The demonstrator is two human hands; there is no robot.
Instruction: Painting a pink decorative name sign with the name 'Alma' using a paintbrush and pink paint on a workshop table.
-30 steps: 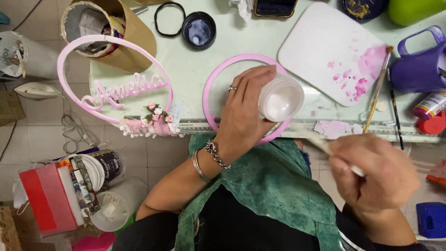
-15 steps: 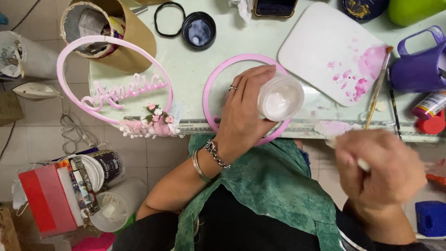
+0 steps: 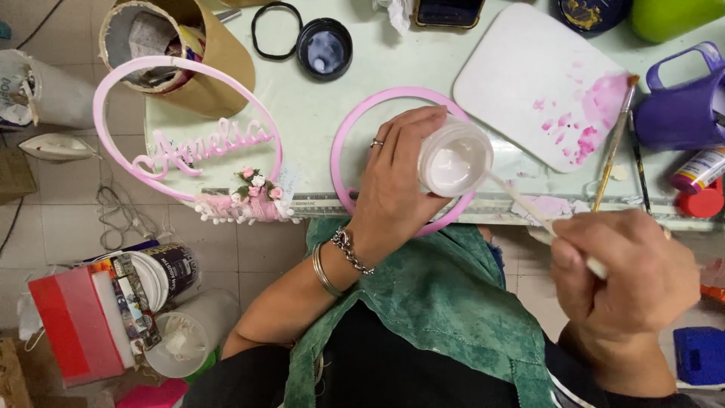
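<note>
Head view: my left hand grips the white paint pot, tilted over the pink ring on the bench. My right hand pinches a brush, tip in the pot. White palette sits beyond, smeared pink.
</note>
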